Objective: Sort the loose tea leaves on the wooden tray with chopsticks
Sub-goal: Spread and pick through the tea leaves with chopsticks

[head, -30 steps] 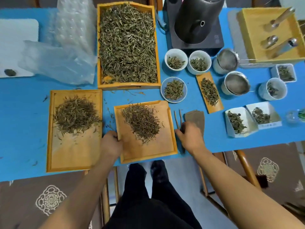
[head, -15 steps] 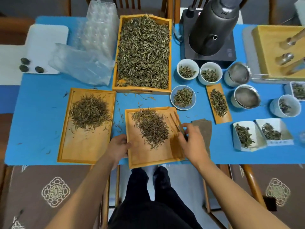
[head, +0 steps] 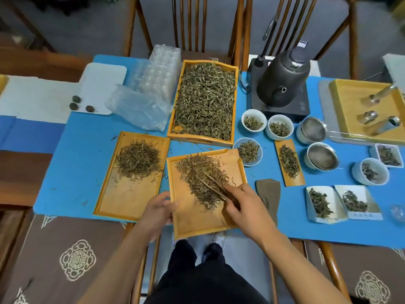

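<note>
1. I see my right hand holding a pair of brown chopsticks. My fingers are curled around them near their back end.
2. The chopstick tips point up and to the left, and they lie in the pile of loose tea leaves.
3. The leaves sit on the small wooden tray right in front of me, mostly on its far half.
4. My left hand holds the left edge of that tray, with the thumb on top of the rim.
5. The tray rests on the blue table mat, and its near end sticks out past the table edge.
6. Just to the left is a longer tray with its own heap of leaves.
7. Behind it all stands a big deep tray full of greener leaves.
8. A folded brown cloth lies just right of my right hand.
9. On the right are small white cups with tea in them, and a dark kettle.
</note>
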